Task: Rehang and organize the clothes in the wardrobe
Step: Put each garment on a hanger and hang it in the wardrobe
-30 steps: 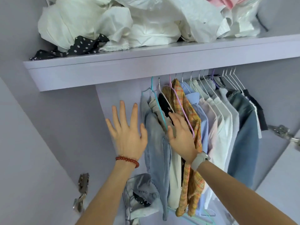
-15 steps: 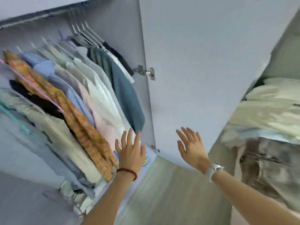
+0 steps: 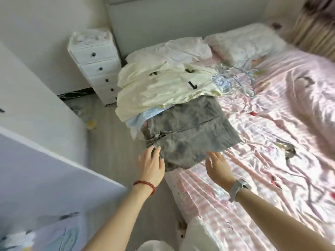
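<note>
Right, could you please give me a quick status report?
Both hands open: left hand, right hand. Grey garment on bed, not gripped. Cream garment overlaps its far end.

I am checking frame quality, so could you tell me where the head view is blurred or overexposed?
Head view: motion blur smears the top right corner and the bedside drawers; sunlight glares on the pink sheet; the grey garment and both hands, left hand and right hand, stay fairly legible.

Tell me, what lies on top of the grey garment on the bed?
A cream garment covers the grey garment's far end, with light blue cloth sandwiched between. Anything deeper in the pile is hidden.
</note>
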The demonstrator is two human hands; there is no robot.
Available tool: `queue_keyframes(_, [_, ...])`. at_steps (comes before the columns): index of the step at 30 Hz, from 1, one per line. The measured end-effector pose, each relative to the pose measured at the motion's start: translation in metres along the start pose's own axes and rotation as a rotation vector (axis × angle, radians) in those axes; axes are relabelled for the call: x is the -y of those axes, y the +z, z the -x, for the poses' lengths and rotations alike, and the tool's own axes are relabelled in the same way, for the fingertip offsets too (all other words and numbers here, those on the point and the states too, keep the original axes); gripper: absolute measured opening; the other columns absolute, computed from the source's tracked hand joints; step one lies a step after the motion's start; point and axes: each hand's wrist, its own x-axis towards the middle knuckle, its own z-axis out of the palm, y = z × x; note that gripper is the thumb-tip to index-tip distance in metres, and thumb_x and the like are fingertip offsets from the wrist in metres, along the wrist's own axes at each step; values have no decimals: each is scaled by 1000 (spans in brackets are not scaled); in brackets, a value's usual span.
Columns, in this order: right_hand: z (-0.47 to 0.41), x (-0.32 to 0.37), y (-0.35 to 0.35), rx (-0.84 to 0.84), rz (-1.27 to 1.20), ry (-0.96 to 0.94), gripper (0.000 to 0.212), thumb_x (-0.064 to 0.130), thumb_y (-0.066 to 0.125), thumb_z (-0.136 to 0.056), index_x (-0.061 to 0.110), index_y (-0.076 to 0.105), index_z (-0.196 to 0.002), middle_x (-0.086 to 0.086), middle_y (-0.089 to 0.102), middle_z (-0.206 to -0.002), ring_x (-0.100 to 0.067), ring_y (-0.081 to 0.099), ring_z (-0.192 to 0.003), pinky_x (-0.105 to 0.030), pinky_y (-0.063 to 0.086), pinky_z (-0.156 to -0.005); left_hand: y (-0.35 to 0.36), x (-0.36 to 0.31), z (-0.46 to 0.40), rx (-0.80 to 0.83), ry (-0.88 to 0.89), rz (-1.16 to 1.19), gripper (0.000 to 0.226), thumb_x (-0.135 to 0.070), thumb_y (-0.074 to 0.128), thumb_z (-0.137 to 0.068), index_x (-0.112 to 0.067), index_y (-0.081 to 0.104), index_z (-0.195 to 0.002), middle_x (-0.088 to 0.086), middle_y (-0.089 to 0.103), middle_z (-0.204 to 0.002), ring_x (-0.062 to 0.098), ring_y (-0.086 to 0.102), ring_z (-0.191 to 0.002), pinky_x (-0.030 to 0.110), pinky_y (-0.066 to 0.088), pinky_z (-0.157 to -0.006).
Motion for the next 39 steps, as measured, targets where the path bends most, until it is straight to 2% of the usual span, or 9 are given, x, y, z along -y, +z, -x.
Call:
queue_keyframes(8, [-27,-99,-25,-38,-112,457,37,12,36,-95,5,44,-130,-18,47,-133,-31,45,-122,-38,36,-99,70,-77,-103,271,294,-135,48,-31,35,-97,-19,29,-142,6,25,-149,22,25,-136,38,24,-110])
queue_keyframes(15, [-128,-152,-23,-90,-170,662,40,10,38,-94,-2,40,-132,-23,47,-133,-35,44,-122,-37,34,-97,129,-87,-203,433,316,-159,47,-29,35,-97,-18,28,-142,5,24,-150,21,27,-135,35,25,-108])
queue_keyframes(21, [-220,-194,-2,-133,-209,752,43,9,36,-94,-1,35,-136,-24,43,-135,-35,39,-125,-37,31,-101,188,-97,-277,414,333,-104,48,-33,44,-95,-14,36,-138,5,34,-143,24,36,-127,37,34,-100])
queue_keyframes(24, [-247,-221,15,-177,-208,788,34,7,37,-92,-5,43,-123,-28,48,-125,-41,42,-118,-40,31,-97,219,-111,-301,352,387,-79,53,-38,52,-91,-11,42,-135,9,43,-135,28,42,-119,39,38,-91])
queue_keyframes(26, [-259,-234,23,-178,-214,801,29,10,37,-93,-5,45,-116,-27,52,-120,-42,45,-112,-43,35,-93,237,-120,-312,288,417,-74,54,-38,61,-85,-7,50,-128,13,52,-124,33,50,-108,43,42,-82])
queue_keyframes(29, [-271,-244,25,-196,-327,842,39,17,38,-96,-2,43,-129,-21,54,-124,-35,49,-116,-36,37,-95,259,-123,-320,204,407,-47,49,-33,76,-73,-5,63,-111,14,61,-102,35,58,-87,42,46,-66])
queue_keyframes(31, [-276,-250,23,-252,-407,854,37,21,38,-96,1,51,-124,-18,60,-113,-29,54,-102,-31,39,-84,267,-123,-324,167,387,-6,42,-27,80,-68,-6,67,-102,13,62,-93,34,60,-79,39,46,-60])
queue_keyframes(34, [-275,-252,18,-252,-445,788,34,22,39,-97,-1,64,-99,-11,59,-78,-23,51,-70,-27,35,-63,271,-129,-329,163,312,96,30,-19,78,-71,-5,68,-96,12,62,-89,34,59,-83,37,43,-61])
queue_keyframes(39, [-263,-240,14,-316,-465,675,31,22,46,-95,-1,65,-85,-8,58,-64,-11,49,-58,-23,36,-56,264,-134,-342,222,120,227,18,-18,66,-83,-3,66,-95,10,60,-96,28,56,-91,23,27,-64])
